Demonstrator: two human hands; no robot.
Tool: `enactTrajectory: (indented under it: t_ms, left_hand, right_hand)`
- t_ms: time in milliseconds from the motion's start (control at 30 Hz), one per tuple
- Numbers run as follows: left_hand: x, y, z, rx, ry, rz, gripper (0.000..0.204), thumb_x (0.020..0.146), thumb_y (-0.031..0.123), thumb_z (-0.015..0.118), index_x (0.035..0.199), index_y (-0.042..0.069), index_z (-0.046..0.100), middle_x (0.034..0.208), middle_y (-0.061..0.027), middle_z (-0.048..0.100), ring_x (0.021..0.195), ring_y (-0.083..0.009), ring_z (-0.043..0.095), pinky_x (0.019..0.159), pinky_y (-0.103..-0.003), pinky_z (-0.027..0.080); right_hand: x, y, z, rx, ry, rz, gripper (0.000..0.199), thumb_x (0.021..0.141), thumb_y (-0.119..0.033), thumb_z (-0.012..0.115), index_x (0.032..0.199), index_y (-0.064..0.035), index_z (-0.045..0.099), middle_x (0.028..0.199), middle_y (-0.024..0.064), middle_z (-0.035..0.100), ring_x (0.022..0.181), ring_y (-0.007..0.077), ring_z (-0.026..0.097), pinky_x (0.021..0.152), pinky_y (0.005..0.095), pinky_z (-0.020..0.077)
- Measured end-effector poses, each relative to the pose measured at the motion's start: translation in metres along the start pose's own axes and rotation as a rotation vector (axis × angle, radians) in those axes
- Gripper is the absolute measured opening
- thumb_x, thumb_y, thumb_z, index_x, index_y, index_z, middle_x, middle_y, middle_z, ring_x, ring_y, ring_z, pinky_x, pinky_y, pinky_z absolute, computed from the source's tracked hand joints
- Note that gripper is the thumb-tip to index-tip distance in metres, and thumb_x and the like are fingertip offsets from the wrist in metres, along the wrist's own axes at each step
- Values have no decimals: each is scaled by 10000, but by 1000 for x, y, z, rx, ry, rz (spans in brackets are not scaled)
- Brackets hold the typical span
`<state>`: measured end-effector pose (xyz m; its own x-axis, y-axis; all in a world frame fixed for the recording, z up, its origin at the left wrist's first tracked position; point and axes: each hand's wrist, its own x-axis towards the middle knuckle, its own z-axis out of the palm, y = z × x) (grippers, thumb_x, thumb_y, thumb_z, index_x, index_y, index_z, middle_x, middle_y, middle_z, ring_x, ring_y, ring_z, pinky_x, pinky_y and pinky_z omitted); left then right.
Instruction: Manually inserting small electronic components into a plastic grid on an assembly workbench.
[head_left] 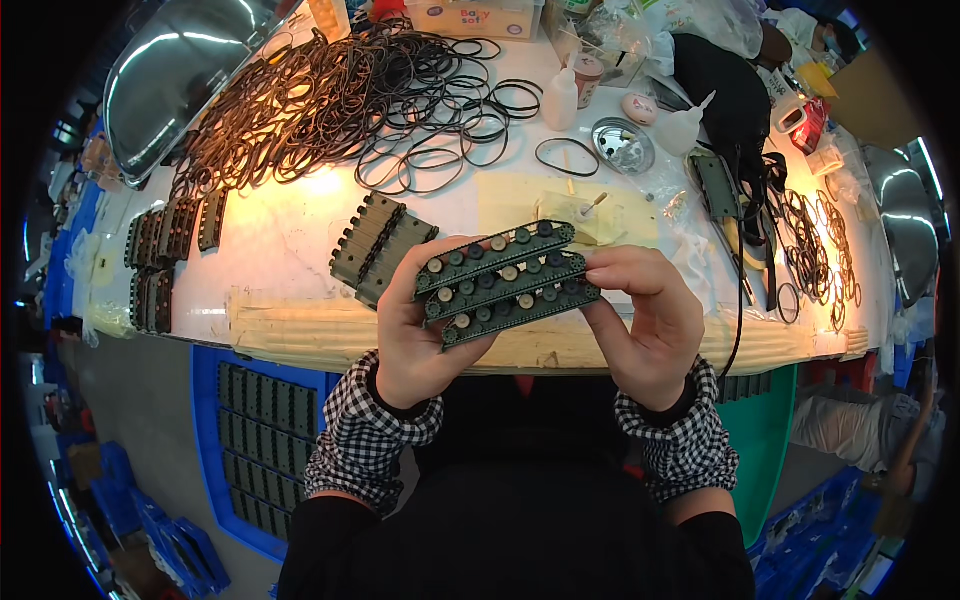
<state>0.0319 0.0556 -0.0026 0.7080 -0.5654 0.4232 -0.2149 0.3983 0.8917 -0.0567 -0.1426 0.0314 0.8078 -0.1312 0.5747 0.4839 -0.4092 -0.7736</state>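
Observation:
Over the table's near edge I hold several dark green toy tank track units (508, 284), stacked side by side with their wheels facing up. Small round wheels in tan, green and dark tones line each unit, with a black toothed band around the rim. My left hand (408, 345) is wrapped around the left end of the stack. At the right end, thumb and fingers of my right hand (648, 318) pinch the units. Just beyond my left hand lies a group of olive-green toy hull parts (382, 243) side by side on the table.
A large tangle of black rubber bands (330, 105) covers the back left. More track units (160, 240) stand at far left. Behind the hands are a white squeeze bottle (561, 102) and a metal dish (622, 146). Below the edge sit a blue tray (207, 440) and a green tray (770, 450).

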Motion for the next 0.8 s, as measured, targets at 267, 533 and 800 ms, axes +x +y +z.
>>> enactTrajectory:
  t_ms: [267, 533, 800]
  left_hand:
    - [-1, -5, -1, 49, 124, 27, 603, 743, -94, 694, 1285, -40, 435, 1236, -163, 581, 1124, -216, 603, 963, -342, 502]
    - [5, -11, -12, 230, 87, 95, 640, 728, -142, 648, 1314, -31, 417, 1267, -153, 555, 1167, -216, 580, 976, -336, 502]
    - [6, -12, -11, 170, 89, 58, 628, 719, -145, 641, 1302, -38, 432, 1270, -169, 557, 1166, -222, 579, 984, -329, 487]
  right_hand:
    - [18, -2, -10, -74, -20, -49, 384, 742, 26, 725, 1105, 6, 604, 1060, 140, 633, 956, 224, 611, 834, 329, 497]
    - [49, 35, -28, -747, -20, -94, 210, 808, -99, 708, 995, -23, 649, 847, 91, 577, 787, 269, 556, 686, 360, 451]
    - [43, 47, -25, -659, -38, -6, 117, 805, -84, 701, 889, -28, 643, 797, 73, 588, 765, 249, 562, 670, 350, 447]
